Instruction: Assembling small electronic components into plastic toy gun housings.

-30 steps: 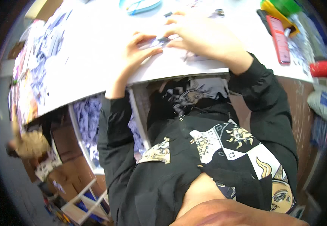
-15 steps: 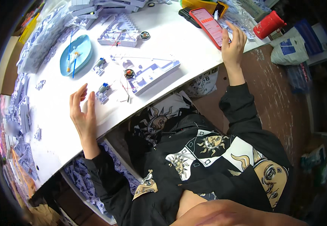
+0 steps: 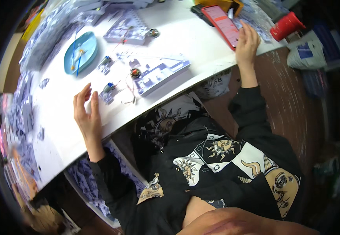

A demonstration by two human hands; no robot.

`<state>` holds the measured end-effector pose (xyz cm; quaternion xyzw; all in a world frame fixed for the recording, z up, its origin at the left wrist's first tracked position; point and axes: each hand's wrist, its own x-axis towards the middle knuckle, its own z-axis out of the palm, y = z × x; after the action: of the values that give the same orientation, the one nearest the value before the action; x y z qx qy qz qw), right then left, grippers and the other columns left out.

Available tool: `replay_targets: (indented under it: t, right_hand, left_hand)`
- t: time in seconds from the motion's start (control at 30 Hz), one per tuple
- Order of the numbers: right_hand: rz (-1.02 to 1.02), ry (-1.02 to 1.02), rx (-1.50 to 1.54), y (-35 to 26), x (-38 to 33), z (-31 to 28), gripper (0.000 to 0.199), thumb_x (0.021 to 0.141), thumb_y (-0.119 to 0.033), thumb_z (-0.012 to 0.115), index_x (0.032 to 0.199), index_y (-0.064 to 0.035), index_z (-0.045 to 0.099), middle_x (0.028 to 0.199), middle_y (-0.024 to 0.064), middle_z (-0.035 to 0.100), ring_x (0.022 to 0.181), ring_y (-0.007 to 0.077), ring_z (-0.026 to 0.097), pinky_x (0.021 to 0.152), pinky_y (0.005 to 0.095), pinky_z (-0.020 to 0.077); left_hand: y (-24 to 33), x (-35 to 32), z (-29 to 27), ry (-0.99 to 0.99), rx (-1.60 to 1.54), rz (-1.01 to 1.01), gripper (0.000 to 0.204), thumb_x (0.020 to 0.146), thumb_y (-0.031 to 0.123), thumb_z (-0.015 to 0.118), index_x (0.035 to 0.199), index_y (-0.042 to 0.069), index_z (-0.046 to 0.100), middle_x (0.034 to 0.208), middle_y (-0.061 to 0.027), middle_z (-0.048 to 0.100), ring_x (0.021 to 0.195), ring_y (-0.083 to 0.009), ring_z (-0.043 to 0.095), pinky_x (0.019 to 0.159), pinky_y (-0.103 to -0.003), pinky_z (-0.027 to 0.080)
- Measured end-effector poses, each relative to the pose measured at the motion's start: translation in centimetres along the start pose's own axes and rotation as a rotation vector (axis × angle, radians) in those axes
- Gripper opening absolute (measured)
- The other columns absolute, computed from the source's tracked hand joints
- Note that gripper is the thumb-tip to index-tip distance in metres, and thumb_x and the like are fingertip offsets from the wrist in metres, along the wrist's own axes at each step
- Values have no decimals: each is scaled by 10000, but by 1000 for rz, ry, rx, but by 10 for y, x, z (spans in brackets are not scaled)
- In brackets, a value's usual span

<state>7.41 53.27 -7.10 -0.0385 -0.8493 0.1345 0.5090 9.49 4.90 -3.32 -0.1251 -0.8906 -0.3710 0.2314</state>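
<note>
Left hand and right hand have moved away from each other: left fingers spread near a small motor, right fingers loosely apart by a red phone.

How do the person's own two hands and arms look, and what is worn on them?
The left hand and right hand are bare: no glove, watch or bracelet shows. The left sleeve and right sleeve are black, loose and plain over the forearms, ending short of the wrists.
</note>
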Motion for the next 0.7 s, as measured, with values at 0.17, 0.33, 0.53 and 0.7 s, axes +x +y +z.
replay_targets:
  t: [0.17,0.33,0.53,0.7]
  right_hand:
    - [-20,-4,-21,10,3,-9,297,1009,-237,499,1234,-90,627,1201,144,611,1154,319,525,1015,436,374]
    - [-37,-3,-3,2,8,-23,332,1025,-260,463,1238,-64,627,1225,144,619,1159,322,529,1011,427,367]
    - [-7,-11,26,-8,9,-24,349,1035,-273,435,1248,-70,624,1228,139,621,1157,319,533,1019,422,360]
    - [12,-34,10,-10,11,-29,347,1039,-262,426,1247,-69,625,1228,129,626,1164,306,535,1022,418,359]
  left_hand:
    - [-6,9,-6,118,-10,49,237,924,71,635,1154,17,663,1049,-86,668,923,-138,616,836,-279,493]
    - [-18,53,-31,155,198,155,404,830,23,712,1218,130,669,882,-40,617,778,-133,584,765,-278,508]
    - [-64,104,-18,-172,-47,-54,324,833,115,753,1154,86,717,882,-28,669,757,-95,575,718,-231,485]
    - [-73,154,-3,-77,-194,-58,275,966,235,625,1114,22,717,885,-54,708,794,-113,650,771,-237,531]
